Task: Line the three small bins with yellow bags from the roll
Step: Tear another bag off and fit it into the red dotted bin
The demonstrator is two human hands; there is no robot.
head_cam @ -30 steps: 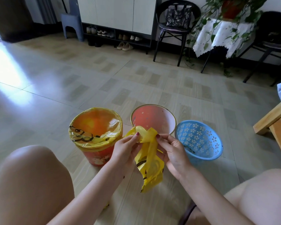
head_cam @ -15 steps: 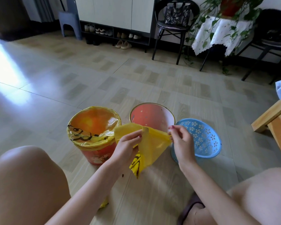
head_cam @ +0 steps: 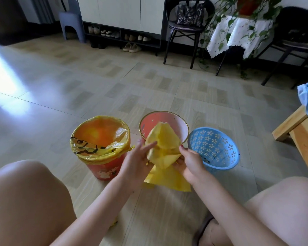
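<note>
Seen from the head camera, a loose yellow bag [head_cam: 164, 153] is held above the floor, just in front of the unlined orange bin [head_cam: 163, 119]. Its crumpled top is pinched by the left hand [head_cam: 138, 162] and the right hand [head_cam: 189, 162]. A lined orange bin [head_cam: 100, 151] stands left; a blue perforated basket [head_cam: 214, 150] stands right, unlined.

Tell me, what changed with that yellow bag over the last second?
Both hands, left hand and right hand, kept hold of the yellow bag, worked it open from a bunched strip and raised its top before the middle bin. The three bins stayed put.
</note>
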